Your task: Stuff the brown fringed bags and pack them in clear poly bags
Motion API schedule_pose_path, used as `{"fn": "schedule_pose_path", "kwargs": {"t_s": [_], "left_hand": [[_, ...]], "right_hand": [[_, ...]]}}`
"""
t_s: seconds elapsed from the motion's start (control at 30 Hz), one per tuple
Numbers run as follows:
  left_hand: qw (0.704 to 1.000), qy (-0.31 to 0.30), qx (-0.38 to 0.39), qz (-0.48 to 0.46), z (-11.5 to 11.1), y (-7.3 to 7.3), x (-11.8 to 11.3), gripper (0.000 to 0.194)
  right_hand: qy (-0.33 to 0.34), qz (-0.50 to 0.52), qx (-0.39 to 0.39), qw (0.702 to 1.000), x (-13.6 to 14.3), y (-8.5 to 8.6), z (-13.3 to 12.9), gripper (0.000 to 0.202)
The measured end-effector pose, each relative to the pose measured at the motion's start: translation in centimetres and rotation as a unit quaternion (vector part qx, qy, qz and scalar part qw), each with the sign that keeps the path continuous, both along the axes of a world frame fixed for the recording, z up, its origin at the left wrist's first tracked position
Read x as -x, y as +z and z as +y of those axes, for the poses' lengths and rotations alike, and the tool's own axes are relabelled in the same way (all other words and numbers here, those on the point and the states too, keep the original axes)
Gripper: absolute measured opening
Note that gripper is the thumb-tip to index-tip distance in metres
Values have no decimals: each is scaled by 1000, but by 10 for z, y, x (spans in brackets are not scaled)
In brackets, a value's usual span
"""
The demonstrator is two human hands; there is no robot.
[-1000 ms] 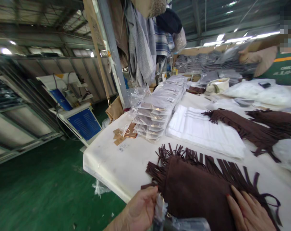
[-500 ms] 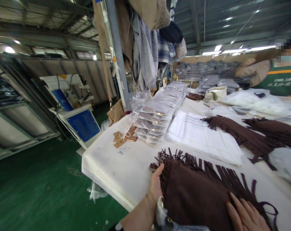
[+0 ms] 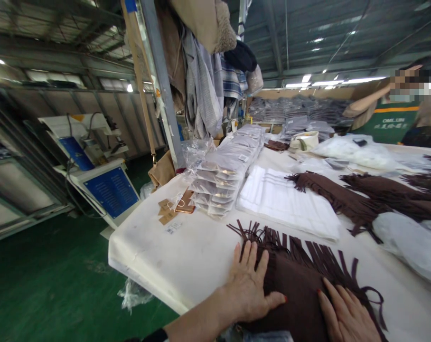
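A dark brown fringed piece [image 3: 297,289], which looks like soft suede-like fabric, lies at the table's near edge with its strips spread toward the far side. My left hand [image 3: 249,285] rests flat on its left end, fingers spread over the base of the fringe. On the right part of the same piece lies my right hand [image 3: 347,308], palm down with the fingers stretched out. The lower edge of the piece is cut off by the frame. Beyond it is a folded white cloth [image 3: 286,202].
Bagged grey items [image 3: 222,175] are stacked in a row on the white table [image 3: 140,251]. Left of them lie brown tags [image 3: 167,213] and a phone-like slab [image 3: 185,202]. More brown fringed pieces [image 3: 329,192] lie right. Behind a metal post [image 3: 165,85] hang garments; a co-worker [image 3: 389,114] stands far right.
My left hand has moved from gripping the piece's left edge to lying spread on top of it. My right hand stays on the piece. The view has shifted slightly right.
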State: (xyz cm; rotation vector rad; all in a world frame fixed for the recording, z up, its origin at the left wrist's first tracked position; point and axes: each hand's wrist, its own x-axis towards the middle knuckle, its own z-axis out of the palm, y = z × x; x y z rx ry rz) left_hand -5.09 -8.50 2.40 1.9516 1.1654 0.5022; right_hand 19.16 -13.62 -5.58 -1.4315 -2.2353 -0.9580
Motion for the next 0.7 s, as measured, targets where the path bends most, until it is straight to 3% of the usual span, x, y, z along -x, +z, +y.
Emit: {"fn": "schedule_pose_path", "kwargs": {"t_s": [0.07, 0.23, 0.53, 0.7], "left_hand": [[998, -23, -18, 56, -4, -1, -11, 88], [997, -27, -38, 63, -11, -8, -37, 95], [985, -102, -122, 69, -13, -12, -60, 78], [981, -163, -101, 2, -24, 3, -68, 69]], "right_hand": [[-1, 1, -5, 1000, 0, 0, 0, 40], [-3, -14, -11, 1000, 0, -2, 0, 40], [-58, 31, 19, 998, -2, -18, -1, 43], [-55, 62, 44, 996, -7, -33, 3, 40]]}}
